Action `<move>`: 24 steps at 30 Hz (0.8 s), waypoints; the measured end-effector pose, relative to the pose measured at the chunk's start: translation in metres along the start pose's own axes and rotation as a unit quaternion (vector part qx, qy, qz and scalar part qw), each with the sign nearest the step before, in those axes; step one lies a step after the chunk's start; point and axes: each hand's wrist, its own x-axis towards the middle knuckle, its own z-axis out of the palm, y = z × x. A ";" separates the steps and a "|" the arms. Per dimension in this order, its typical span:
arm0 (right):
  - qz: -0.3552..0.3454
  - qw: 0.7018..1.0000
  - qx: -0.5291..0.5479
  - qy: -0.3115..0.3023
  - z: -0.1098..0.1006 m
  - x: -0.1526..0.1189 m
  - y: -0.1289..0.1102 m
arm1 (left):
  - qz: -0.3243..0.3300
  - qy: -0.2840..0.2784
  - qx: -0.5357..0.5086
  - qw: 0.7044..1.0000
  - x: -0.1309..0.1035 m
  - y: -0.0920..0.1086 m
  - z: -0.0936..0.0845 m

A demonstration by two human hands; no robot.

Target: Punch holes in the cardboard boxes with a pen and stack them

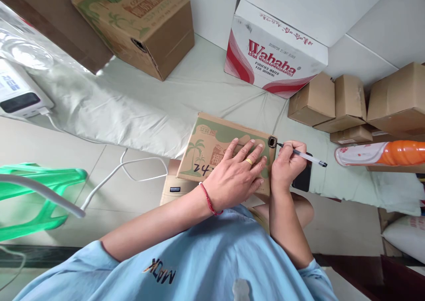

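Across the near edge of the cloth-covered table [149,115], in the head view, a coconut-printed cardboard carton [195,149] lies partly over the person's lap, and the left hand [241,170] rests palm down on its printed face, fingers slightly spread. Just beside the carton's oval hand hole [272,142], the right hand [286,166] pinches a clear-barrelled pen [303,154], its tip close to the carton's edge. Beyond them stands a Wahaha purified-water carton [275,55], while a black smartphone [303,177] lies partly hidden behind the right hand.
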 end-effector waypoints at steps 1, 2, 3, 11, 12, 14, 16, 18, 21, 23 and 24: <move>-0.002 1.000 -0.004 0.002 0.000 0.000 0.000 | 0.000 0.001 0.000 1.000 0.000 0.000 0.000; -0.006 1.000 -0.009 0.006 -0.001 0.000 0.000 | 0.000 0.001 0.000 1.000 0.000 0.000 0.000; -0.010 1.000 -0.013 0.009 -0.001 0.000 0.000 | 0.000 0.003 0.001 1.000 0.000 0.000 0.000; -0.017 1.000 -0.025 0.004 -0.001 0.000 0.000 | 0.003 0.007 -0.001 1.000 0.001 -0.001 0.001; -0.018 1.000 -0.022 0.004 -0.001 0.000 0.000 | 0.003 0.007 -0.001 1.000 0.001 -0.001 0.001; -0.017 1.000 -0.003 -0.007 0.000 0.000 -0.001 | 0.004 0.007 0.000 1.000 0.001 -0.001 0.001; -0.016 0.999 0.025 -0.028 0.001 0.000 -0.002 | 0.003 0.005 0.001 1.000 0.001 -0.001 0.001; -0.014 0.997 0.050 -0.048 0.002 0.001 -0.003 | 0.003 0.002 0.000 1.000 0.000 -0.001 0.001; -0.009 0.995 0.073 -0.062 0.004 0.001 -0.004 | 0.003 0.001 -0.001 1.000 0.000 -0.001 0.001; -0.010 0.995 0.075 -0.066 0.004 0.001 -0.005 | 0.003 0.003 -0.002 1.000 0.000 -0.001 0.000; -0.011 0.995 0.073 -0.069 0.004 0.001 -0.005 | 0.004 0.003 -0.002 1.000 0.000 -0.001 0.000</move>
